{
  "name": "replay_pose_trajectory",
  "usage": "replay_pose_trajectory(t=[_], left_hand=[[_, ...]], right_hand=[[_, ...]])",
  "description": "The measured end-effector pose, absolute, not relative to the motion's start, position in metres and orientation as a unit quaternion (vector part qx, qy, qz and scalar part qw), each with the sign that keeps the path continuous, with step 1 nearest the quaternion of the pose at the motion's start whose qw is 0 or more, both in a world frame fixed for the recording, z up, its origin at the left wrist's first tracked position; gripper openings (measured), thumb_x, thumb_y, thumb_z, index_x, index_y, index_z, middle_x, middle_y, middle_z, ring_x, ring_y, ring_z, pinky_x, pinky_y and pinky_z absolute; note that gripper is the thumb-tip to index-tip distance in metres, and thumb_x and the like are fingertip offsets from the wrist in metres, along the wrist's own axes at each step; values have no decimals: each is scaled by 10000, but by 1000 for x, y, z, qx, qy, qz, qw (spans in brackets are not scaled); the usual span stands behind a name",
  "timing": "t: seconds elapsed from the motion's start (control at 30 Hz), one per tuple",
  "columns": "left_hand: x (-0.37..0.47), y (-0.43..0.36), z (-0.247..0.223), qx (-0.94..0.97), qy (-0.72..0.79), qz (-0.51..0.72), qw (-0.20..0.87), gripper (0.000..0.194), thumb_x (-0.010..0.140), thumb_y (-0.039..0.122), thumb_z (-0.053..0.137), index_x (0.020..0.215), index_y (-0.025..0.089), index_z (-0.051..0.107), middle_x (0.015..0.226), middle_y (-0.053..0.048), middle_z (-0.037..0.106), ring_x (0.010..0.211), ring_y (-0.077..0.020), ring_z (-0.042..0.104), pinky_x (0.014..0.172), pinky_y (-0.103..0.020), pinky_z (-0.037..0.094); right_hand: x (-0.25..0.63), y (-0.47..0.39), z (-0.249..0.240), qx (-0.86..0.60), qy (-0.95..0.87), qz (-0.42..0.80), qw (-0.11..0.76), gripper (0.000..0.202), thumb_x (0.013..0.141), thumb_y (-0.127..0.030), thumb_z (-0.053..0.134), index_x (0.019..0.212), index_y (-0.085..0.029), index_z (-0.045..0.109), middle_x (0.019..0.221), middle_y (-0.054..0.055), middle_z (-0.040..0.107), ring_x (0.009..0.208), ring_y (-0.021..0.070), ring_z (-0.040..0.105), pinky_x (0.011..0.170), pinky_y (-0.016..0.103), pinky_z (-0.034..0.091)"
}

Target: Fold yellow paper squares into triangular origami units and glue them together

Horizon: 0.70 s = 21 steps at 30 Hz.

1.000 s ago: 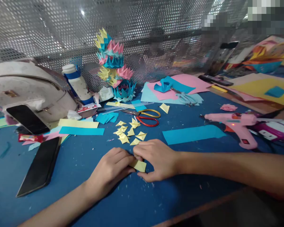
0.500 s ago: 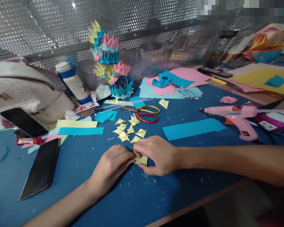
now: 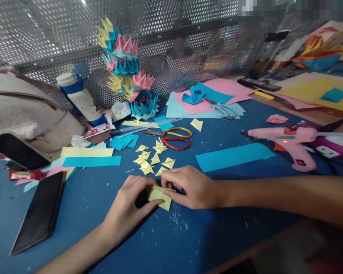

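A small yellow paper square (image 3: 161, 196) is between my two hands over the blue table. My left hand (image 3: 133, 197) grips its left side, the thumb on top and the other fingers behind. My right hand (image 3: 188, 187) pinches the upper right edge between thumb and fingers. Just beyond my hands lie several folded yellow paper pieces (image 3: 145, 167). Scissors (image 3: 175, 137) with one yellow and one red handle rest behind them. A blue paper strip (image 3: 233, 156) lies to the right of the pieces.
A pink glue gun (image 3: 288, 139) with cables stands at the right. Phones (image 3: 38, 213), a bag (image 3: 23, 110) and a bottle (image 3: 80, 99) are at the left. A folded-paper tower (image 3: 128, 72) leans near the mesh panel, beside colored sheets (image 3: 231, 89).
The yellow square has come more into view between my hands and is tilted. My left thumb has spread away from the fingers onto the paper. The view has shifted slightly.
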State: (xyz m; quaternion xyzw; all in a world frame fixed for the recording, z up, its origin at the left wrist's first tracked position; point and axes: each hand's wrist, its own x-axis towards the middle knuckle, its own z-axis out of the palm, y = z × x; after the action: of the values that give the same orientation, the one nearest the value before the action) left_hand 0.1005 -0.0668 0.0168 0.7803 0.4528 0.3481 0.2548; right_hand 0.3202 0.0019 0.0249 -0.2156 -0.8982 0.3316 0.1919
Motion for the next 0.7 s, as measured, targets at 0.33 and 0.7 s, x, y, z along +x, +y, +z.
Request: replay_pose_trajectory(t=[0.33,0.7], left_hand=[[108,-68,19,698,502,377,343,206,938,206,574,1136,222,521,767,39,618,658,-108,607,606,-193,512],[98,-71,15,793,457,323,240,83,964,169,575,949,207,647,900,-20,672,832,-162,612,747,-288,465]], right_hand=[[320,4,21,-187,-920,293,183,171,864,-251,516,722,-180,452,710,-4,501,715,138,440,688,275,324],[324,14,21,-136,-943,222,209,60,959,-179,537,988,-173,589,937,21,635,872,140,527,806,277,388]])
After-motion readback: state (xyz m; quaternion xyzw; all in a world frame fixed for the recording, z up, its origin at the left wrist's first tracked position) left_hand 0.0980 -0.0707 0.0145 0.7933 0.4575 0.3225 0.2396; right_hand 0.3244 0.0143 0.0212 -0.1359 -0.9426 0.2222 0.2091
